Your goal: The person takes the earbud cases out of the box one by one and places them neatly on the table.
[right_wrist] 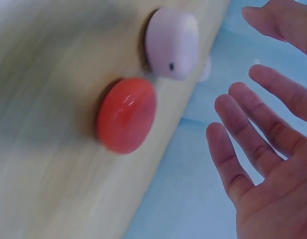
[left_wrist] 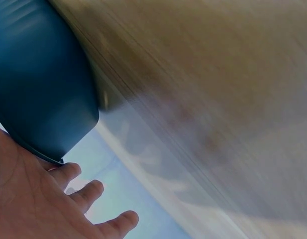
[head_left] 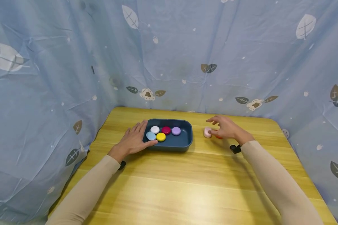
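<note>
A person's left hand [head_left: 135, 138] rests, fingers spread, on the left end of a tray [head_left: 189, 146] holding five colored pieces [head_left: 166, 130]. To the right, the right hand [head_left: 228, 127] hovers, fingers apart, by a pink piece [right_wrist: 173, 44] and a red piece [right_wrist: 126, 117] on the table [head_left: 163, 178].

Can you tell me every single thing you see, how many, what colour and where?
Tray: one, dark blue, on the table
White piece: one, white, in the tray
Crimson piece: one, crimson, in the tray
Purple piece: one, light purple, in the tray
Yellow piece: one, yellow, in the tray
Blue piece: one, light blue, in the tray
Pink piece: one, pale pink, on the table
Red piece: one, orange-red, beside the pink one
Table: one, yellowish
Cloth: blue, patterned, around the table; pieces uncountable
Wrist devices: two, black
Sleeves: two, beige
Left hand: at the tray
Right hand: near the pink piece
</note>
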The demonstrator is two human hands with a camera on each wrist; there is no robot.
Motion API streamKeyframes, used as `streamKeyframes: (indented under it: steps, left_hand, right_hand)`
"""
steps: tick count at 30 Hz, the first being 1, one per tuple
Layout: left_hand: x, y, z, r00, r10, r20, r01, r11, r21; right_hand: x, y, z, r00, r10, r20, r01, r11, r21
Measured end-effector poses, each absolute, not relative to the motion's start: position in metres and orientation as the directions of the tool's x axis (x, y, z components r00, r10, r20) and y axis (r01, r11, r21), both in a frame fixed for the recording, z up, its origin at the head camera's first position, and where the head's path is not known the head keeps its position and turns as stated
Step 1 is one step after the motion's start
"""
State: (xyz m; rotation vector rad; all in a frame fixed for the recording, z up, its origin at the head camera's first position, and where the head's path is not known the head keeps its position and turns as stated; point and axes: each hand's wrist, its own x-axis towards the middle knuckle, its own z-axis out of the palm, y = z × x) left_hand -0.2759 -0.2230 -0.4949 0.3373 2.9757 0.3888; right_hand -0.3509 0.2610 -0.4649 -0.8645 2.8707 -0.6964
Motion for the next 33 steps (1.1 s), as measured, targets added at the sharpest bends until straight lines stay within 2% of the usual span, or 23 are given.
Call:
streamKeyframes:
  steps: [18,33]
  left_hand:
    - [-0.274,-0.223,-0.496,-0.969,0.234,-0.073,0.206,0.939,0.274]
    - [-0.273,-0.222,-0.497,-0.970,0.231,-0.073,0.204,0.940,0.274]
  right_hand:
    - [-0.356,0.201,-0.439,-0.767,-0.639,0.057,-0.597,0.679,-0.427]
    - [-0.366,0.146,-0.424,-0.667,-0.745,0.010,-0.663,0.587,-0.464]
